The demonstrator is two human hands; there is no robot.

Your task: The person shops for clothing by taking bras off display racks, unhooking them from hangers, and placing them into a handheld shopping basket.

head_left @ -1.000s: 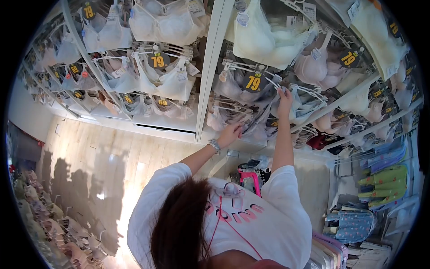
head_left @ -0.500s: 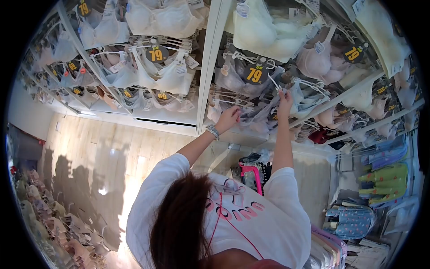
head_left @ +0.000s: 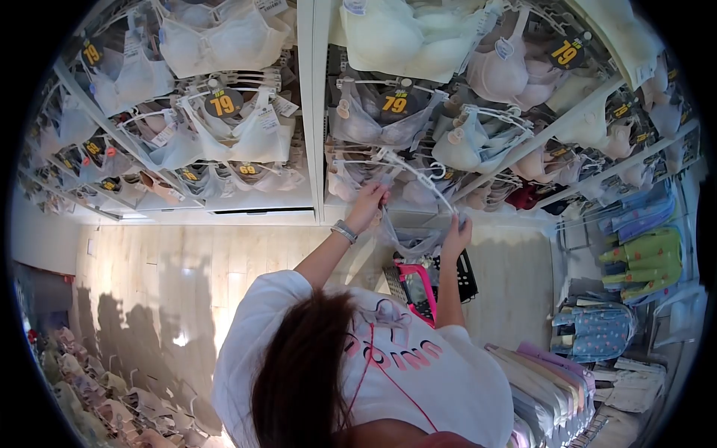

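Observation:
A white hanger (head_left: 423, 179) with a grey bra (head_left: 409, 237) hanging from it is held between my two hands, in front of the rack. My left hand (head_left: 366, 207), with a bracelet on the wrist, is closed at the bra's strap near the hanger's left end. The fingers of my right hand (head_left: 456, 237) pinch the hanger's lower right end. Just beyond, a grey bra (head_left: 377, 123) hangs under a round black "79" sign (head_left: 395, 101), and pale blue bras (head_left: 472, 142) hang to its right.
White uprights (head_left: 313, 112) divide the full bra racks. A black shopping basket with a pink handle (head_left: 418, 287) is below my hands. Folded or hung garments (head_left: 545, 388) are at the lower right, a green garment (head_left: 650, 257) at the right, and more bras (head_left: 112, 396) at the lower left.
The hanger with the grey bra has come away from the rack, down toward my body. Both hands now hold it; my right hand has moved lower. The view has turned somewhat to the right.

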